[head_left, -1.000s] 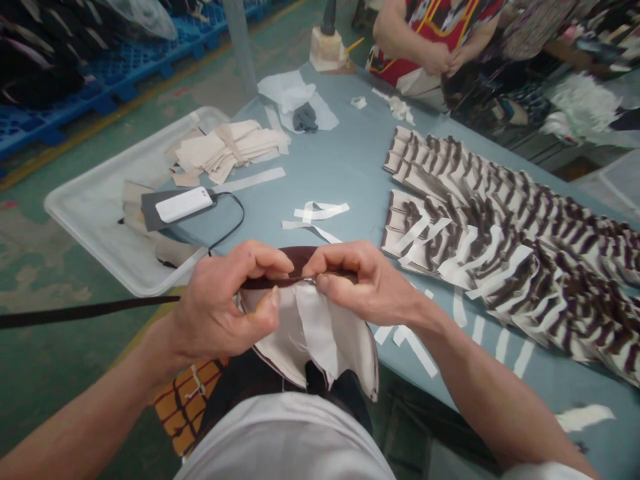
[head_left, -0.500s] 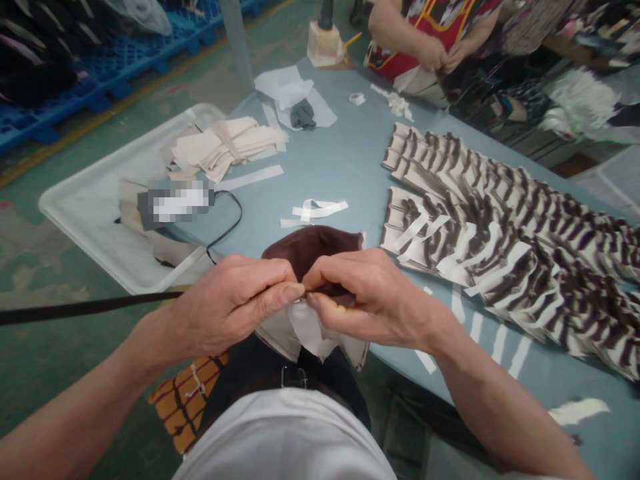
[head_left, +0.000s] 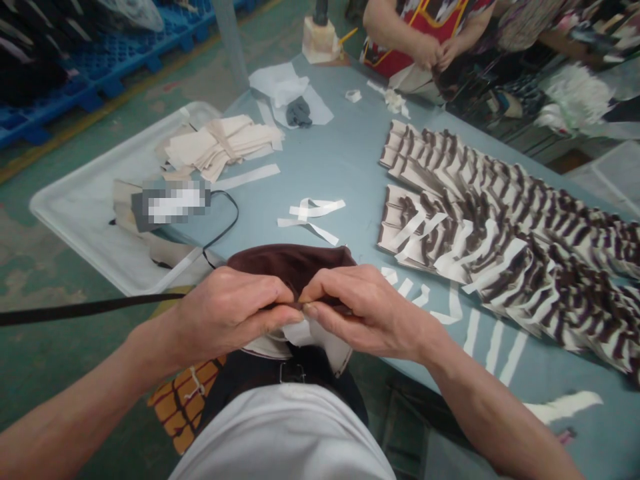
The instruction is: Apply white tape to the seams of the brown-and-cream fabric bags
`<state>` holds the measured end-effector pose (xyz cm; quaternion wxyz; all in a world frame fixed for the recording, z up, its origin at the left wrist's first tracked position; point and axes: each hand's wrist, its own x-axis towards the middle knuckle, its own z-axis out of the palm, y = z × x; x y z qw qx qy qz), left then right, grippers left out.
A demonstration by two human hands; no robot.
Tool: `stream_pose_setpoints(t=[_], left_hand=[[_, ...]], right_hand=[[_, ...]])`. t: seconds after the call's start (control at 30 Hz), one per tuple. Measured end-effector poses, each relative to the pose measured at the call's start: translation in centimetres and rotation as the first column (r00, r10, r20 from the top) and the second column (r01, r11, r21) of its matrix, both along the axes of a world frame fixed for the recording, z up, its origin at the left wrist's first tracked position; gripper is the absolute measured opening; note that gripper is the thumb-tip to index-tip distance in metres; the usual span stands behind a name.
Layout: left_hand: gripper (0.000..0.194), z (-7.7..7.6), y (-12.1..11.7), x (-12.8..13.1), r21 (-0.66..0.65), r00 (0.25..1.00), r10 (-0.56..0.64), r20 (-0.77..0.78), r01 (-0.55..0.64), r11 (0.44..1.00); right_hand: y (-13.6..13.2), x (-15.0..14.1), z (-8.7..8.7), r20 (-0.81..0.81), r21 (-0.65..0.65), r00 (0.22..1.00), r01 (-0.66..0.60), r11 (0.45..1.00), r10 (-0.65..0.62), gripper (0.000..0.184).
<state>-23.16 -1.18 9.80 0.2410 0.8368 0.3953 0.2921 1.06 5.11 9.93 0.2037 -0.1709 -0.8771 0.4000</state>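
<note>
Between my two hands is a piece of dark brown and cream fabric, its brown side facing up beyond my fingers. My left hand pinches its edge between thumb and forefinger. Right beside it, my right hand is closed in a pinch on the same piece, with the thumb tips almost touching. A white strip hangs below the pinched edge. The exact spot under my fingertips is hidden. Several loose white strips lie on the table just beyond the piece.
Rows of folded brown and cream pieces cover the right of the blue-grey table. At the left stand a white tray and a tied cream fabric bundle. A co-worker's hands are busy across the table.
The fabric piece has spread wider to the left, showing more of its brown side. Less of the white strip shows below my thumbs. Both hands still pinch the edge.
</note>
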Motion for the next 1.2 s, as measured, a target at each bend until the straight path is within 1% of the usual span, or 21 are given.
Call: stream_pose_setpoints(t=[0.07, 0.13, 0.17, 0.23, 0.3, 0.4, 0.47, 0.57, 0.67, 0.73, 0.8, 0.87, 0.9, 0.93, 0.97, 1.03, 1.1, 1.17, 1.2], left_hand=[[0.021, 0.3, -0.1, 0.0, -0.028, 0.999, -0.006, -0.037, 0.005, 1.0], [0.021, 0.6, -0.3, 0.0, -0.072, 0.998, -0.011, -0.062, 0.006, 0.997], [0.022, 0.7, -0.5, 0.1, -0.086, 0.998, -0.012, -0.063, 0.007, 0.996], [0.025, 0.9, -0.9, 0.3, -0.082, 1.0, -0.003, -0.029, 0.0, 0.997], [0.028, 0.8, -1.2, 0.5, -0.091, 0.999, 0.005, 0.04, -0.001, 0.996], [0.028, 0.5, -1.4, 0.7, -0.189, 0.987, -0.003, 0.161, 0.034, 0.981], [0.027, 0.3, -1.3, 0.7, -0.258, 0.975, -0.004, 0.22, 0.063, 0.964], [0.026, 0.2, -0.9, 0.6, -0.305, 0.972, 0.002, 0.237, 0.073, 0.949], [0.026, 0.5, -0.5, 0.3, -0.36, 0.976, -0.005, 0.219, 0.085, 0.929], [0.025, 0.6, -0.2, 0.0, -0.445, 0.979, -0.014, 0.204, 0.105, 0.889], [0.021, 0.6, 0.1, -0.4, -0.548, 0.979, -0.008, 0.205, 0.121, 0.827], [0.018, 0.4, 0.4, -0.7, -0.651, 0.965, 0.026, 0.263, 0.157, 0.743], [0.021, 0.3, 0.5, -0.8, -0.695, 0.951, 0.055, 0.304, 0.182, 0.696], [0.026, 0.1, 0.6, -0.8, -0.728, 0.935, 0.087, 0.344, 0.207, 0.653], [0.033, -0.1, 0.7, -0.8, -0.748, 0.918, 0.116, 0.379, 0.23, 0.622], [0.044, -0.3, 0.7, -0.6, -0.76, 0.896, 0.159, 0.416, 0.246, 0.601], [0.049, -0.4, 0.7, -0.3, -0.761, 0.889, 0.195, 0.415, 0.223, 0.609], [0.051, -0.4, 0.6, -0.1, -0.756, 0.885, 0.212, 0.415, 0.206, 0.621], [0.052, -0.4, 0.6, 0.0, -0.749, 0.886, 0.214, 0.412, 0.195, 0.634]], right_hand=[[-0.3, 0.0, 0.1, 0.002, 0.108, 1.0, 0.016, 0.994, -0.016, 0.017], [-0.6, 0.0, 0.3, -0.013, 0.217, 1.0, 0.026, 0.976, -0.024, 0.017], [-0.8, 0.0, 0.4, -0.027, 0.25, 0.999, 0.031, 0.968, -0.025, 0.017], [-1.0, 0.1, 0.6, -0.056, 0.246, 0.998, 0.034, 0.969, -0.021, 0.015], [-1.1, 0.1, 0.6, -0.077, 0.183, 0.997, 0.035, 0.983, -0.021, 0.014], [-1.0, 0.2, 0.4, -0.079, 0.066, 0.996, 0.036, 0.997, -0.031, 0.014], [-0.9, 0.2, 0.3, -0.044, 0.019, 0.998, 0.038, 0.999, -0.037, 0.014], [-0.8, 0.0, 0.4, 0.04, -0.004, 0.999, 0.018, 1.0, -0.018, 0.015], [-0.6, -0.3, 0.4, 0.104, -0.007, 0.994, -0.019, 1.0, 0.019, 0.027], [-0.4, -0.6, 0.2, 0.095, -0.07, 0.994, -0.054, 0.996, 0.061, 0.033], [-0.2, -0.9, -0.2, 0.016, -0.236, 0.995, -0.089, 0.968, 0.095, 0.036], [-0.1, -1.2, -0.5, -0.078, -0.436, 0.994, -0.109, 0.894, 0.082, 0.041], [-0.1, -1.2, -0.6, -0.113, -0.514, 0.992, -0.113, 0.85, 0.064, 0.044], [-0.1, -1.3, -0.7, -0.134, -0.567, 0.99, -0.116, 0.815, 0.048, 0.045], [-0.1, -1.3, -0.8, -0.146, -0.597, 0.989, -0.119, 0.793, 0.038, 0.046], [-0.3, -1.3, -0.9, -0.164, -0.616, 0.986, -0.131, 0.777, 0.036, 0.046], [-0.4, -1.2, -0.8, -0.17, -0.614, 0.985, -0.131, 0.778, 0.031, 0.044], [-0.4, -1.1, -0.8, -0.162, -0.581, 0.987, -0.111, 0.806, 0.02, 0.041], [-0.4, -1.0, -0.7, -0.148, -0.543, 0.989, -0.095, 0.834, 0.016, 0.038]])
